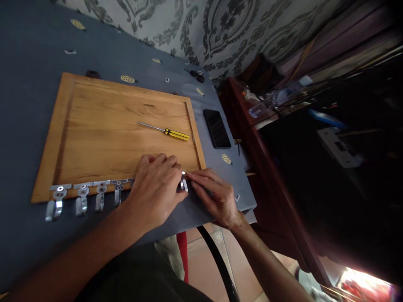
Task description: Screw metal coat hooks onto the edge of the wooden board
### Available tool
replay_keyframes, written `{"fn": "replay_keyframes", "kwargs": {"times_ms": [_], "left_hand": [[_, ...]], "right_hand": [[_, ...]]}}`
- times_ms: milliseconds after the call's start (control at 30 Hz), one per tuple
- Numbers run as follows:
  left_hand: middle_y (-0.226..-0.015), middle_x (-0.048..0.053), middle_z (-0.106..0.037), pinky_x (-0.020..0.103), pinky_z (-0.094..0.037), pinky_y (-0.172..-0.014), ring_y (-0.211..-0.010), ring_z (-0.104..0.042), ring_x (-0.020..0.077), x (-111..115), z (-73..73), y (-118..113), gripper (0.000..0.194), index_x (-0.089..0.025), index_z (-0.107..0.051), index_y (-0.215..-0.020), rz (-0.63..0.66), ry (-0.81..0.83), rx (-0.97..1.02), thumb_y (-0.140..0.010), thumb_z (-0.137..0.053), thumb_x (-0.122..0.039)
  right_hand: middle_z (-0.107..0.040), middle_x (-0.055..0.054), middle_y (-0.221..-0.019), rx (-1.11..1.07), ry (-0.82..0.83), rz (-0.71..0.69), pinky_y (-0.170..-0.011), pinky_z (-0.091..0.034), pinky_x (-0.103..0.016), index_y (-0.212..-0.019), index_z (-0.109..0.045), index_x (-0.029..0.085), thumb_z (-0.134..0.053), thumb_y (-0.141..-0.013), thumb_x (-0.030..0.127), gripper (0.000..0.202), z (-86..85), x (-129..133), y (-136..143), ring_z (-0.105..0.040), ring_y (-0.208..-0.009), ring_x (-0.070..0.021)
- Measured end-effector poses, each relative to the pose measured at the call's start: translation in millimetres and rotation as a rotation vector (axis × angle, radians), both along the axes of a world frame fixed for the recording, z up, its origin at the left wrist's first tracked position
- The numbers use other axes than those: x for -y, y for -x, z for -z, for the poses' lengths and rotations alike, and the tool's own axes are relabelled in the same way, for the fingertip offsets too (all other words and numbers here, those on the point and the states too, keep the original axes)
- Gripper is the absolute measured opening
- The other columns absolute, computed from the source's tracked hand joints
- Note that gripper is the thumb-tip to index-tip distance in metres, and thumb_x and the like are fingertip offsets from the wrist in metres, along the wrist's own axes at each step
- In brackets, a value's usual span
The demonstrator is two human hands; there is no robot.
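A wooden panel with a raised frame lies flat on the table. Along its near edge sits a row of silver metal hooks, their curved ends hanging past the wood. My left hand is closed over this edge near the right end, thumb and fingers gripping another metal hook, partly hidden by them. Just right of that hook, my right hand has its fingertips pinched together at the panel's edge; whatever is between them is too small to make out. A yellow-and-black screwdriver rests on the panel.
The table has a grey-blue cloth. A black phone lies right of the panel, and dark keys lie behind it. Further right stands a dark red wooden cabinet with a plastic bottle on it.
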State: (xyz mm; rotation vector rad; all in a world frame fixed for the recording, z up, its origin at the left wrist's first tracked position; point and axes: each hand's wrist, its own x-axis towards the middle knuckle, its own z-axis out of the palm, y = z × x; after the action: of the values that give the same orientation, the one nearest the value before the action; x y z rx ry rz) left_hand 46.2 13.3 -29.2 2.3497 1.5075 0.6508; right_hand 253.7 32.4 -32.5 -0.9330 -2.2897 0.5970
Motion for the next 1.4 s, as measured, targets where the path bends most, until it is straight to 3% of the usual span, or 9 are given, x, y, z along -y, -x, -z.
{"fn": "replay_keyframes", "kwargs": {"times_ms": [300,733,967,1400], "left_hand": [[-0.094,0.005,-0.065,0.048,-0.039,-0.082,-0.098,-0.061,0.0309,-3.0,2.4,1.1,0.022,-0.02,-0.066,-0.091,0.008,0.027,-0.018,-0.088,-0.074,-0.04],[-0.096,0.007,-0.066,0.048,-0.041,-0.084,-0.1,-0.06,0.0319,-1.2,2.2,0.5,0.02,-0.019,-0.065,-0.092,-0.003,0.007,-0.01,-0.088,-0.072,-0.037],[-0.095,0.007,-0.066,0.048,-0.042,-0.084,-0.1,-0.061,0.0321,-1.0,-1.1,0.4,0.022,-0.019,-0.064,-0.091,-0.006,0.014,-0.044,-0.088,-0.074,-0.039],[-0.095,0.007,-0.067,0.046,-0.042,-0.082,-0.099,-0.062,0.0313,-2.8,-0.9,0.5,0.023,-0.018,-0.066,-0.09,-0.006,0.018,-0.048,-0.087,-0.076,-0.039]], "right_hand": [[-0.074,-0.01,-0.11,0.048,-0.048,-0.056,-0.085,-0.061,-0.038,-0.122,-0.073,0.023,-0.058,-0.097,0.007,0.033,0.1,0.2,-2.8,-0.071,-0.1,-0.0201],[-0.076,-0.004,-0.109,-0.004,0.156,-0.038,-0.087,-0.06,-0.036,-0.123,-0.075,0.034,-0.053,-0.1,0.009,0.04,-3.6,-4.5,0.2,-0.071,-0.1,-0.0177],[-0.077,-0.003,-0.104,-0.068,0.183,-0.004,-0.085,-0.06,-0.037,-0.119,-0.075,0.033,-0.051,-0.1,0.009,0.039,-0.6,-4.4,1.3,-0.072,-0.096,-0.0171],[-0.078,-0.004,-0.102,-0.073,0.104,0.095,-0.085,-0.061,-0.037,-0.112,-0.075,0.027,-0.069,-0.094,0.013,0.024,7.6,-0.9,2.2,-0.073,-0.096,-0.019]]}}
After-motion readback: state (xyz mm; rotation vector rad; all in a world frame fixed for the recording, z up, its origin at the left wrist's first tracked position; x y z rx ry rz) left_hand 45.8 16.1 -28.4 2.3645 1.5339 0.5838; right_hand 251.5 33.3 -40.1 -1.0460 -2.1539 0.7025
